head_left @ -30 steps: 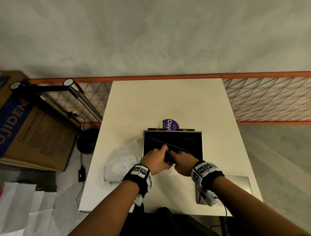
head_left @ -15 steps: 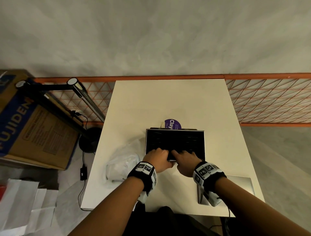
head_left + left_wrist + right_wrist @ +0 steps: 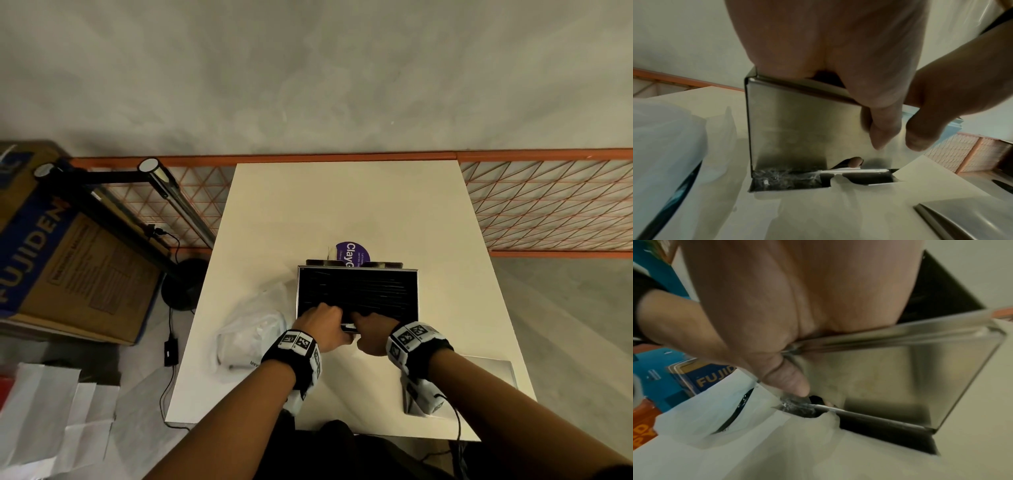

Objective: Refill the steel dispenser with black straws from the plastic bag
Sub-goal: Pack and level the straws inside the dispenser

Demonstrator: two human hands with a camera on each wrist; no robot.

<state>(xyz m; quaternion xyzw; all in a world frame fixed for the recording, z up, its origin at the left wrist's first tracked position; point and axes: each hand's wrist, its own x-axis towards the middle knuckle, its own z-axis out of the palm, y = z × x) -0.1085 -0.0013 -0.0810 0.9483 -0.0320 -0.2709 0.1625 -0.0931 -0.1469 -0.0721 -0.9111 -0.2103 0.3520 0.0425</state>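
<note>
straws (image 3: 358, 294), black and lying crosswise in rows, fill the open top of the steel dispenser (image 3: 416, 291), which stands on the white table (image 3: 342, 205) near its front edge. both hands sit at the near rim of the box, side by side and almost touching. the left hand (image 3: 320, 325) reaches its fingers over the rim and down among the straws; how far those fingers are curled cannot be told, since the knuckles hide them in the head view and the palm blocks them in the left wrist view. its thumb (image 3: 882, 129) hangs outside, down the polished front wall (image 3: 787, 129), apparently touching the steel. the right hand (image 3: 371, 330) does the same on its side: fingers inside the box and hidden, thumb (image 3: 789, 379) pointing down along the outer front face toward the slot at the base (image 3: 879, 426). whether either hand grips any straws cannot be seen.

just left of the dispenser lies the crumpled plastic bag (image 3: 251, 334), touching or nearly touching the box's lower corner, with a dark strip showing through it in the wrist views. a flat steel lid (image 3: 493, 371) lies on the table at the front right, under the right forearm. behind the dispenser a purple round label (image 3: 352, 255) rests on the tabletop. a cardboard box (image 3: 65, 260) and a black lamp stand (image 3: 185, 284) stand on the floor to the left.
</note>
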